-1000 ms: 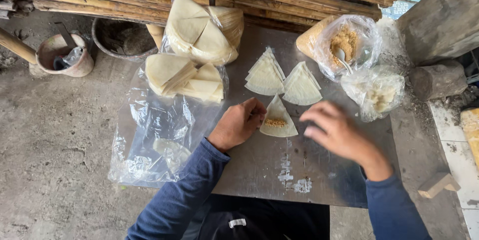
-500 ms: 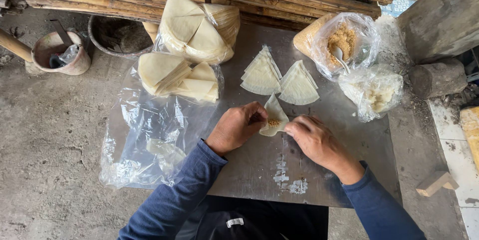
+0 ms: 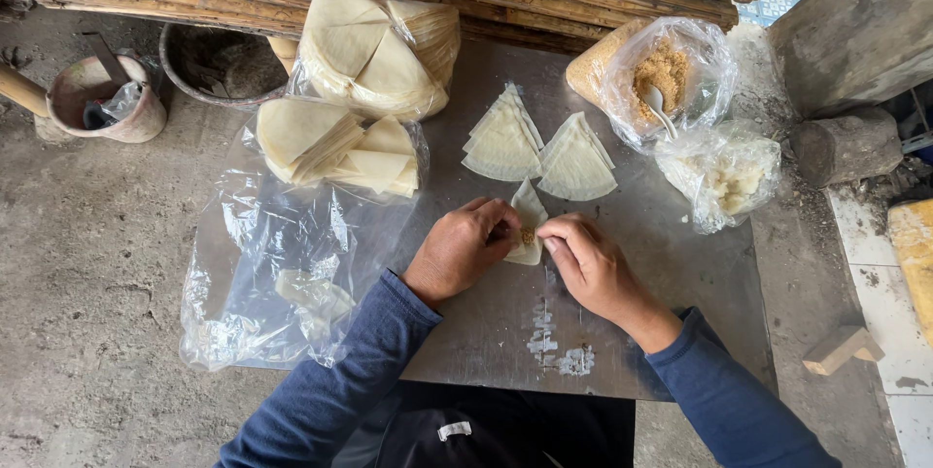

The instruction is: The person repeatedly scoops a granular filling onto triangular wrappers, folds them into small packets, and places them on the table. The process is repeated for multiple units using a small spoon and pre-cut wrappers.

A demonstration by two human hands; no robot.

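both hands pinched one pale wrapper (image 3: 528, 225) at desk (image 3: 632, 332) centre, left hand (image 3: 462, 249) and right hand (image 3: 583, 259) folding its edges over brown filling, just below two wrapper fans (image 3: 539, 147), likely laid out there for quick reach.

**Pale wrappers, brown filling, grey table**

The folded wrapper (image 3: 528, 225) is cream with a brown dab of filling. The table (image 3: 505, 332) is dull grey, smeared white. Sleeves (image 3: 330, 410) are navy blue. The crumbs in the bag (image 3: 663, 69) are golden brown.
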